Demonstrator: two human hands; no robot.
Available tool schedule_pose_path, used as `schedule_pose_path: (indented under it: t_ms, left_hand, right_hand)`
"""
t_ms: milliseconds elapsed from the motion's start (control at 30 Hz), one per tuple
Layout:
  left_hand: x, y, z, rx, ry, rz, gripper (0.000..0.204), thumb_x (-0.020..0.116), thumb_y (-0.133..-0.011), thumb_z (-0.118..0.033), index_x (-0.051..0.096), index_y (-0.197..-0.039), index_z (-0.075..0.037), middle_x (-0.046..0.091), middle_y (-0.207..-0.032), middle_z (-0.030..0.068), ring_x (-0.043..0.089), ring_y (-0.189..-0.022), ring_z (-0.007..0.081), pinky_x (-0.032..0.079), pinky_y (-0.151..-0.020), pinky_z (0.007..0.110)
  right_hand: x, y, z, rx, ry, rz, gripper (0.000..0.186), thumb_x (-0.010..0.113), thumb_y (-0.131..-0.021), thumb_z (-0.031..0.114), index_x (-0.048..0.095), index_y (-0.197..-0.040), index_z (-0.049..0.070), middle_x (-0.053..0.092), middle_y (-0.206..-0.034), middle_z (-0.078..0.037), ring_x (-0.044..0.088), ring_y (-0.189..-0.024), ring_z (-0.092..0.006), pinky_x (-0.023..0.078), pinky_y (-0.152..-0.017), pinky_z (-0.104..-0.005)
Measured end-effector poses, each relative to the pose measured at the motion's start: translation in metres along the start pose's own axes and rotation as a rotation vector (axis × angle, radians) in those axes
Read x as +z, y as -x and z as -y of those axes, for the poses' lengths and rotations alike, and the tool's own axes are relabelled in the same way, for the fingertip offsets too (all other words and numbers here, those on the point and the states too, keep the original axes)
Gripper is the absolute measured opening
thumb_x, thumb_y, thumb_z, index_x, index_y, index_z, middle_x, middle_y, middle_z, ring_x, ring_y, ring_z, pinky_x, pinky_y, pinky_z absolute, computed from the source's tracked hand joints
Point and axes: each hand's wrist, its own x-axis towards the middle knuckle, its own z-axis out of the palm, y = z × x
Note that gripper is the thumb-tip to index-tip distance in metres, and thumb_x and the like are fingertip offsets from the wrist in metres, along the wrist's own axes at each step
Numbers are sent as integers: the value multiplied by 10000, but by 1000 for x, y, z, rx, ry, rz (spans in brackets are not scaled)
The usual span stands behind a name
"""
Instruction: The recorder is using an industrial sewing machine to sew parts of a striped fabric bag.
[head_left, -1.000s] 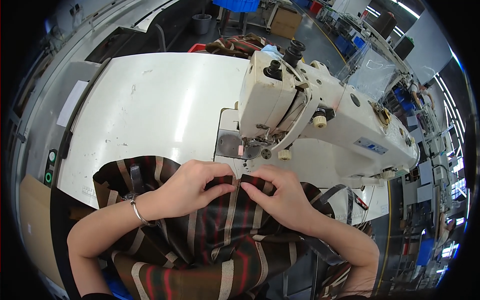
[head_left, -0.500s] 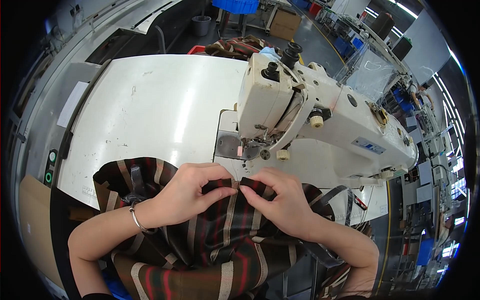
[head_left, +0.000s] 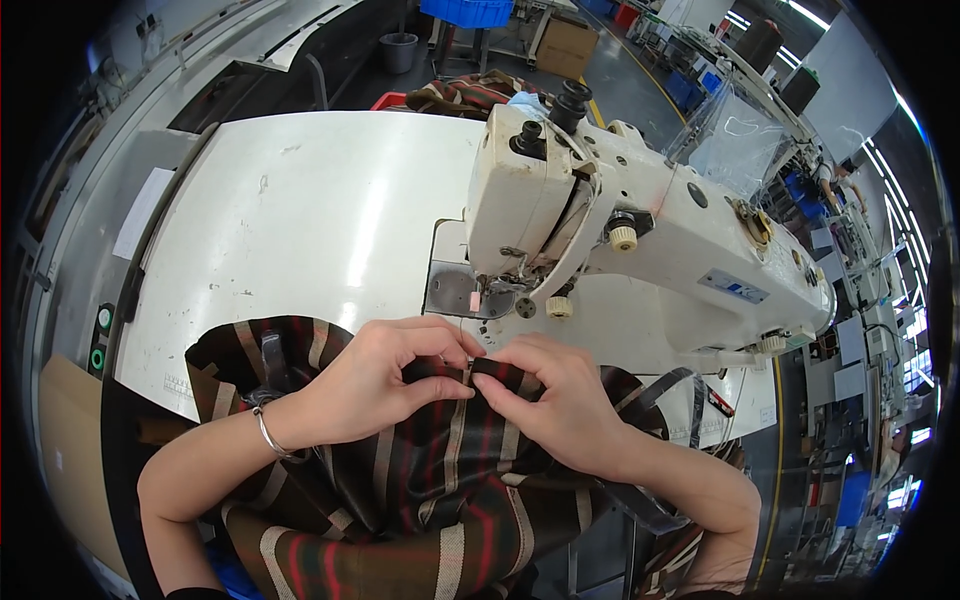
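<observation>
A large piece of dark brown striped fabric (head_left: 400, 545), with red, green and beige stripes, hangs over the near edge of the sewing table (head_left: 300, 220). My left hand (head_left: 385, 380) pinches its upper edge between thumb and fingers. Close beside it, my right hand (head_left: 550, 395) pinches the same edge, and the fingertips of both hands almost meet at a seam. Just beyond my hands stands a white sewing machine (head_left: 525, 200); its needle area and metal plate (head_left: 453, 288) are a short way ahead of the fabric edge.
Dark straps (head_left: 690, 400) lie at the fabric's right side, near a small red-and-black tool (head_left: 719, 402). More striped fabric (head_left: 470, 95) is heaped behind the table. A blue crate (head_left: 468, 12), a grey bin (head_left: 399, 52) and a cardboard box (head_left: 566, 46) stand farther off.
My left fingers have shifted slightly right and up to the seam, and my right hand has come a little closer to the left. The fabric has barely moved.
</observation>
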Motion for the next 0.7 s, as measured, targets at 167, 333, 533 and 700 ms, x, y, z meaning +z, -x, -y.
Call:
schedule_pose_path:
  t_ms: [167, 333, 533, 700]
  left_hand:
    - [0, -3, -5, -135, 31, 18, 113, 709, -802, -10, 630, -877, 18, 682, -879, 71, 619, -811, 112, 501, -773, 263]
    - [4, -4, 2, -13, -23, -31, 166, 723, -787, -48, 610, -890, 17, 676, -797, 113, 630, -679, 194, 493, -631, 280]
    - [7, -4, 0, -8, -47, -22, 229, 730, -777, -36, 529, -881, 4, 636, -768, 91, 602, -660, 170, 480, -601, 282]
    - [14, -5, 0, 48, -20, -85, 329, 734, -771, -26, 454, -945, -27, 565, -754, 78, 553, -637, 179, 450, -562, 284]
  right_hand:
    - [0, 1, -2, 43, -38, -5, 174, 691, -811, 131, 638, -891, -15, 602, -760, -113, 550, -622, -224, 426, -564, -315]
    - [-4, 2, 4, 212, -145, 14, 181, 675, -807, 135, 605, -900, -4, 603, -802, -131, 574, -673, -277, 450, -610, -372]
    - [-9, 1, 2, 145, -115, 61, 186, 672, -805, 115, 604, -920, -15, 599, -810, -135, 574, -668, -275, 445, -597, -359]
    - [-11, 1, 1, 62, -160, 73, 168, 652, -813, 94, 606, -934, -12, 595, -827, -140, 573, -677, -273, 446, -594, -355]
